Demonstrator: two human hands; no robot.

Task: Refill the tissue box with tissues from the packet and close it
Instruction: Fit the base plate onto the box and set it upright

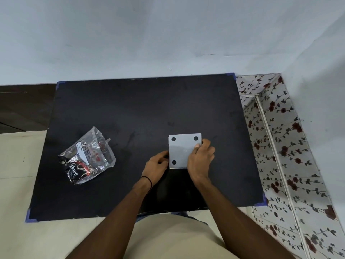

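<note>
A square grey tissue box (pixel 182 149) sits upside down on the black mat (pixel 141 109), its flat base panel facing up with black round feet at the corners. My left hand (pixel 157 164) grips the box at its lower left edge. My right hand (pixel 201 157) lies over the base's lower right corner, thumb pressed on the panel and fingers wrapped around the right side. A crumpled clear plastic tissue packet (pixel 87 156) with black and red print lies to the left, apart from both hands. No tissues can be seen in it.
The mat rests on a table against a pale wall (pixel 168 34). A floral-patterned surface (pixel 280 146) runs along the right side. Pale floor tiles (pixel 16 165) show at the left, beside the table.
</note>
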